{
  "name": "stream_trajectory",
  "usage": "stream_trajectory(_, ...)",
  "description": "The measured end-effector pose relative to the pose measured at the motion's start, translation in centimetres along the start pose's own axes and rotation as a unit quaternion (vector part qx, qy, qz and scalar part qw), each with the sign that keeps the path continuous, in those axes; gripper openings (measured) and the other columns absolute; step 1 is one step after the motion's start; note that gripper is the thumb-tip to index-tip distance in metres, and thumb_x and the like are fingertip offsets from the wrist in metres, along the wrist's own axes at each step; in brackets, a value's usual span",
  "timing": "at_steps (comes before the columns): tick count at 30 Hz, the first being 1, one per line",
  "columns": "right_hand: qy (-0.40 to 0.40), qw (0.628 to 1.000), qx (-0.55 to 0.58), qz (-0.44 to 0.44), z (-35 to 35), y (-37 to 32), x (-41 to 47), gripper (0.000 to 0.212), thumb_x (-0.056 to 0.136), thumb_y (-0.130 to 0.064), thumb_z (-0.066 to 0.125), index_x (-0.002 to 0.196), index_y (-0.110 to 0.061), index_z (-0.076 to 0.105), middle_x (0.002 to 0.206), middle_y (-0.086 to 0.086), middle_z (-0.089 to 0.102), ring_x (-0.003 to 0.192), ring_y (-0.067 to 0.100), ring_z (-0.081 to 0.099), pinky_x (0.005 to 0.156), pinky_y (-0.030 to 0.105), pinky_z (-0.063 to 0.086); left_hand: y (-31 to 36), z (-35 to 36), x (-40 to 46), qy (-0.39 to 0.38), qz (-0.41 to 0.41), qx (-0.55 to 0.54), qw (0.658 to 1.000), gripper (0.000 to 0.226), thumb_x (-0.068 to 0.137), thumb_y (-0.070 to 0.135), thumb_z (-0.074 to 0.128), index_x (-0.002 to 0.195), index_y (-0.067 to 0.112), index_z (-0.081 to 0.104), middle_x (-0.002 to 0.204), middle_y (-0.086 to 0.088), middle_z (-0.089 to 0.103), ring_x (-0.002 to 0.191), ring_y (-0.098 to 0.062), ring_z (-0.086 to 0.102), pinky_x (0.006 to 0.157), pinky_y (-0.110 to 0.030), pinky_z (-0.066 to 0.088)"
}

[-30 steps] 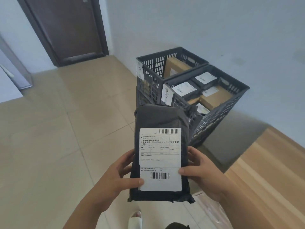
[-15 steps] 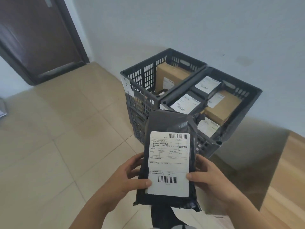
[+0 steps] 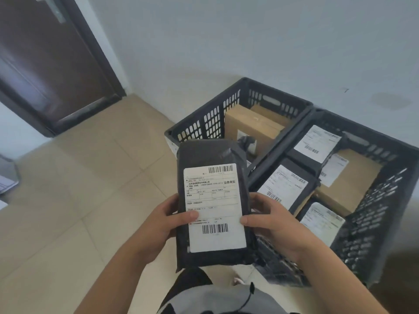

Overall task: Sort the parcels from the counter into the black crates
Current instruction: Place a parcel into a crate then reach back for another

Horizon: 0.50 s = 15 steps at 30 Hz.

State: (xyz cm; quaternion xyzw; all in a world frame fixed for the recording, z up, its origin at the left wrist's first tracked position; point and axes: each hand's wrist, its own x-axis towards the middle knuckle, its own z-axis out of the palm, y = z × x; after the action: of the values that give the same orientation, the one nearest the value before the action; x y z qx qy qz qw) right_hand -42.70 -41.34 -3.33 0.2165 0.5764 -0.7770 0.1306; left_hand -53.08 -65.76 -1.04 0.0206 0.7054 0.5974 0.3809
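Observation:
I hold a black plastic mailer parcel [image 3: 210, 155] with a white shipping label upright in front of me. My left hand [image 3: 162, 223] grips its left edge, thumb on the label. My right hand [image 3: 272, 220] grips its right edge, thumb on the label too. Behind the parcel stand two black crates side by side against the wall. The left crate [image 3: 204, 123] holds a brown cardboard box [image 3: 249, 123]. The right crate [image 3: 374, 211] holds several labelled black mailers and a brown box [image 3: 353, 186].
Beige tiled floor [image 3: 90, 200] spreads to the left. A dark brown door [image 3: 45, 64] stands at the far left. The pale wall [image 3: 249, 41] runs behind the crates. My own clothing shows at the bottom edge.
The view has moved closer to the crates, which now loom larger and sit lower right. Both hands keep the same grip on the parcel. The wooden counter has left the view.

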Motion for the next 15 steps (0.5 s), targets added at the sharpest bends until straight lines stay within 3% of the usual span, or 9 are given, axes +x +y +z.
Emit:
stream_trajectory(4, 0.098, 0.995, 0.020, -0.018, -0.6, -2.0, 4.1, 0.044, 0.084, -0.025, 0.082, 0.125, -0.020, 0.067, 0.121, 0.006, 0.073, 0.110, 0.025, 0.073, 0.098, 0.047, 0.058, 3.9, -3.5, 5.5, 0.018, 0.001, 0.006, 1.000, 0.056, 0.078, 0.024, 0.085, 0.129, 0.020, 0.064, 0.121, -0.001, 0.076, 0.111, -0.026, 0.073, 0.100, -0.054, 0.054)
stream_trajectory(8, 0.290, 0.954, 0.067, -0.022, -2.7, -3.8, 7.3, 0.022, 0.098, -0.022, 0.067, 0.120, -0.019, 0.069, 0.120, 0.006, 0.072, 0.111, 0.023, 0.070, 0.099, 0.044, 0.056, 9.1, -7.5, 13.6, 0.023, 0.014, 0.046, 0.999, 0.038, 0.089, 0.025, 0.070, 0.126, 0.020, 0.067, 0.114, 0.000, 0.079, 0.104, -0.023, 0.075, 0.078, -0.038, 0.058)
stream_trajectory(11, 0.405, 0.913, 0.051, -0.003, -3.1, -4.6, 10.1, 0.028, 0.100, -0.026, 0.066, 0.127, -0.021, 0.064, 0.130, 0.004, 0.066, 0.119, 0.023, 0.063, 0.106, 0.047, 0.051, 12.7, -9.7, 20.8, -0.006, -0.004, 0.112, 0.994, 0.027, 0.095, 0.025, 0.067, 0.121, 0.020, 0.071, 0.106, 0.002, 0.080, 0.091, -0.017, 0.075, 0.066, -0.030, 0.056)
stream_trajectory(15, 0.501, 0.864, -0.036, 0.038, -1.3, -5.4, 14.7, 0.056, 0.099, -0.035, 0.065, 0.150, -0.027, 0.045, 0.154, -0.001, 0.046, 0.141, 0.027, 0.045, 0.116, 0.052, 0.039, 15.7, -10.2, 28.9, -0.090, -0.072, 0.207, 0.972, 0.032, 0.089, 0.036, 0.074, 0.115, 0.016, 0.073, 0.101, -0.003, 0.081, 0.090, -0.025, 0.076, 0.067, -0.033, 0.056)
